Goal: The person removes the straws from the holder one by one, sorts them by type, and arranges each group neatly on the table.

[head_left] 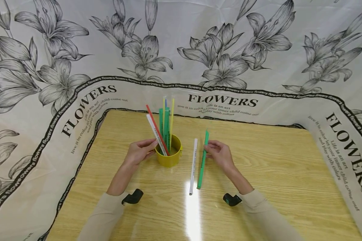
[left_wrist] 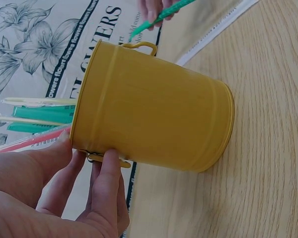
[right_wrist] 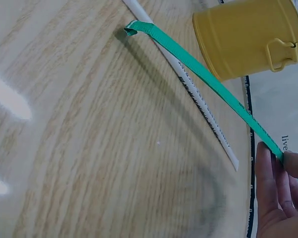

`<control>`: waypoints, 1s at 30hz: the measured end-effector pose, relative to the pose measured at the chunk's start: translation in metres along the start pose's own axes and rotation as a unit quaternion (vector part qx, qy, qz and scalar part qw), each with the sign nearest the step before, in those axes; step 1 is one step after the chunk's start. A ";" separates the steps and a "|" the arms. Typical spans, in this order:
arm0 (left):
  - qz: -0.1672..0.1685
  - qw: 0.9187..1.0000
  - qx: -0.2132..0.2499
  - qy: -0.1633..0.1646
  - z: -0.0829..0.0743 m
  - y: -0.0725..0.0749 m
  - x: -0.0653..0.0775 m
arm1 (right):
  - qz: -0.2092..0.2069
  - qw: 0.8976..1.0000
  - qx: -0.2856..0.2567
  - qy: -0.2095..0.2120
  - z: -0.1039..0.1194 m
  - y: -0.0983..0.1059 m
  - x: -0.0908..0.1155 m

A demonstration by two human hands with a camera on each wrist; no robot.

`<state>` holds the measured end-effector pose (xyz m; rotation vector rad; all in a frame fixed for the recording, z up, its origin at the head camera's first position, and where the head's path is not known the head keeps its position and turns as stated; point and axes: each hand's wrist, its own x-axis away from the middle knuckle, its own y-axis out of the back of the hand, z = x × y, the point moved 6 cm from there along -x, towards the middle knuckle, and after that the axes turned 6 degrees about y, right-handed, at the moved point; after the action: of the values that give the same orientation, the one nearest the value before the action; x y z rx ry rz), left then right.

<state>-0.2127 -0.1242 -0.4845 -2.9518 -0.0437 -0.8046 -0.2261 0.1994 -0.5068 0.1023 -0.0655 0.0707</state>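
A small yellow bucket stands upright on the table, holding several straws: green-wrapped ones, a white-wrapped one, a red one and thin yellow ones. My left hand grips its left side, thumb at the rim and fingers by the side handle. To the right of the bucket, my right hand pinches a green-wrapped straw near its far end. The straw's near end is bent and casts a shadow on the wood. Between bucket and green straw, a white-wrapped straw lies on the table.
The wooden table stretches out around both hands. A white cloth printed with flowers and lettering hangs behind it and along the sides. Black wrist cameras are strapped at both sleeves. Light glares off the table's front middle.
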 end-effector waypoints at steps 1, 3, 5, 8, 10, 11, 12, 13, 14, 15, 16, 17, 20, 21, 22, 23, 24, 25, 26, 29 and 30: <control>0.000 1.000 0.000 0.000 0.000 0.000 0.000 | 0.002 1.000 0.005 -0.001 -0.002 -0.001 0.000; 0.000 1.000 0.000 0.001 0.000 -0.001 0.000 | 0.002 1.000 0.014 -0.001 -0.005 -0.002 0.001; -0.001 1.000 0.000 0.000 -0.001 -0.001 0.001 | 0.002 1.000 0.024 -0.003 -0.009 -0.002 0.001; -0.001 1.000 -0.001 0.000 -0.001 -0.001 0.001 | -0.002 0.999 0.032 -0.010 -0.016 -0.004 0.001; -0.001 1.000 -0.001 0.000 -0.001 -0.001 0.002 | -0.002 0.999 0.032 -0.016 -0.020 -0.005 0.002; -0.002 1.000 -0.002 0.001 -0.002 -0.001 0.002 | -0.001 0.999 0.033 -0.019 -0.022 -0.007 0.002; -0.002 1.000 -0.002 0.001 -0.002 -0.001 0.002 | 0.001 0.999 0.033 -0.022 -0.024 -0.008 0.002; -0.003 1.000 -0.002 0.002 -0.002 -0.001 0.002 | 0.002 0.999 0.032 -0.025 -0.025 -0.009 0.002; -0.004 1.000 -0.002 0.002 -0.002 -0.001 0.002 | 0.002 0.999 0.031 -0.028 -0.026 -0.010 0.003; -0.005 1.000 -0.003 0.002 -0.002 -0.001 0.003 | 0.002 0.999 0.032 -0.029 -0.027 -0.011 0.003; -0.006 1.000 -0.005 0.002 -0.002 -0.001 0.003 | 0.002 0.999 0.033 -0.029 -0.028 -0.012 0.003; -0.006 1.000 -0.005 0.002 -0.002 -0.001 0.003 | 0.004 0.999 0.037 -0.027 -0.029 -0.013 0.003; -0.006 1.000 -0.007 0.001 -0.002 -0.001 0.003 | 0.004 0.999 0.050 -0.019 -0.028 -0.015 0.004; -0.006 1.000 -0.007 0.001 -0.002 -0.001 0.003 | 0.004 0.998 0.055 -0.018 -0.028 -0.015 0.004; -0.006 1.000 -0.006 0.001 -0.002 -0.001 0.003 | 0.005 0.998 0.061 -0.016 -0.028 -0.016 0.004; -0.006 1.000 -0.005 0.002 -0.002 -0.002 0.003 | 0.006 0.998 0.069 -0.013 -0.028 -0.017 0.004; -0.005 1.000 -0.005 0.002 -0.002 -0.002 0.003 | 0.004 0.997 0.074 -0.014 -0.028 -0.017 0.004; -0.004 1.000 -0.004 0.001 -0.002 -0.002 0.003 | 0.002 0.997 0.083 -0.012 -0.028 -0.017 0.004; -0.005 1.000 -0.004 0.001 -0.003 -0.002 0.003 | 0.001 0.996 0.089 -0.011 -0.028 -0.018 0.003; -0.005 1.000 -0.006 0.001 -0.002 -0.001 0.002 | -0.002 0.993 0.119 0.000 -0.028 -0.020 0.001; -0.006 1.000 -0.008 0.002 -0.002 -0.001 0.002 | -0.002 0.992 0.127 0.002 -0.027 -0.021 0.001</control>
<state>-0.2119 -0.1233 -0.4815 -2.9671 -0.0540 -0.8144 -0.2221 0.1811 -0.5359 0.3571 -0.0513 0.0742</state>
